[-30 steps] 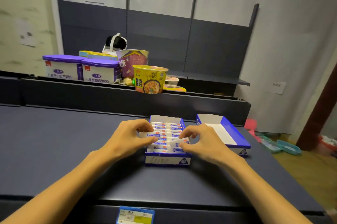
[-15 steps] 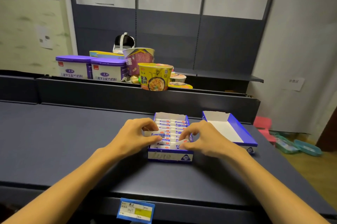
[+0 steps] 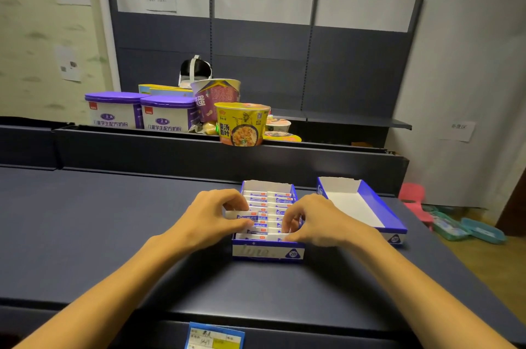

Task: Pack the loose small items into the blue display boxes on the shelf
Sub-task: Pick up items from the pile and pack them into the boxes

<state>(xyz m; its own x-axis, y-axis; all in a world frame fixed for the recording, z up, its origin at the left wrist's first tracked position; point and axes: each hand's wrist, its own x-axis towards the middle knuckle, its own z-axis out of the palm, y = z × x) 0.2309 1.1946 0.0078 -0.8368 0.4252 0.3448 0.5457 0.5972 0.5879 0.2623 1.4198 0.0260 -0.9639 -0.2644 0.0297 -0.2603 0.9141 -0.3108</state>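
Two hands point(image 3: 212, 219) point(image 3: 318, 220) in blue box point(image 3: 267, 253)

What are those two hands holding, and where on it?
The left hand pinches the left end of a small white-and-blue packet over the filled blue display box. The right hand fingers packets inside it; its grip is hidden.

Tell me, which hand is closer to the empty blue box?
Right. The right hand lies just beside the empty blue box; the left hand sits across the filled box.
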